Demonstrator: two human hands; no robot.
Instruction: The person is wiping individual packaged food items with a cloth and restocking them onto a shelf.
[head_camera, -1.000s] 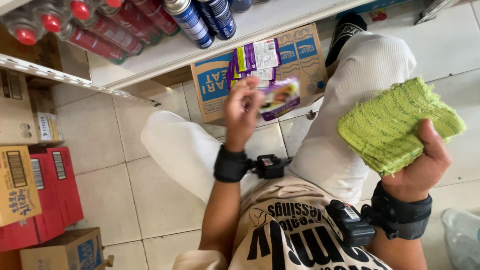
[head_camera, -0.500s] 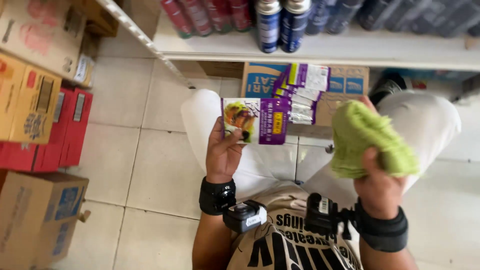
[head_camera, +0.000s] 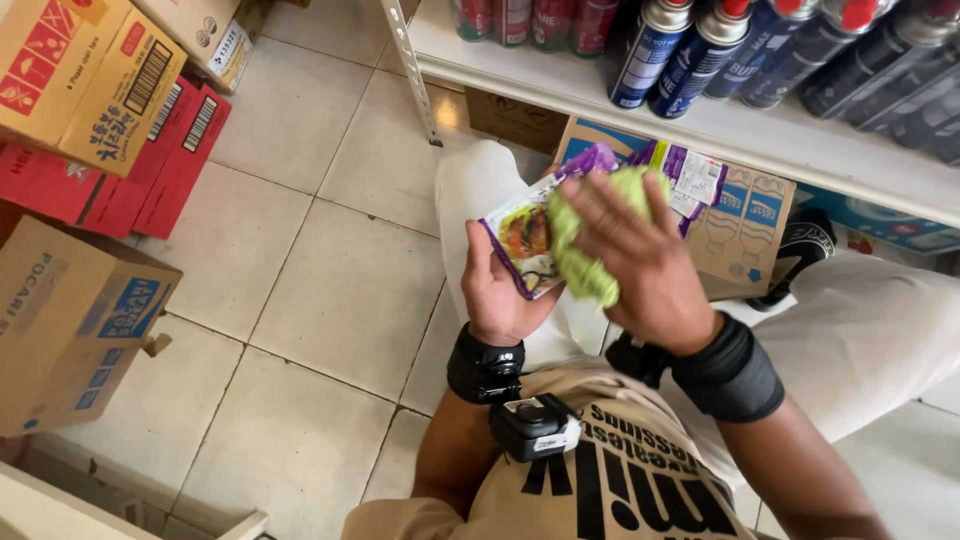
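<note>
My right hand (head_camera: 640, 265) has come across from the side, pressing its gripped green cloth (head_camera: 590, 240) onto the purple packets (head_camera: 525, 240) clasped in my left hand (head_camera: 500, 290).

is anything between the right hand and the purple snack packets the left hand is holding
Yes. A green cloth lies between them: the right hand presses it against the front of the purple snack packets, which the left hand grips from below. Nothing else visible sits between them.

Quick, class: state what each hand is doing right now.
Left hand: closed on purple snack packets.
Right hand: pressing a green cloth against the packets.
</note>
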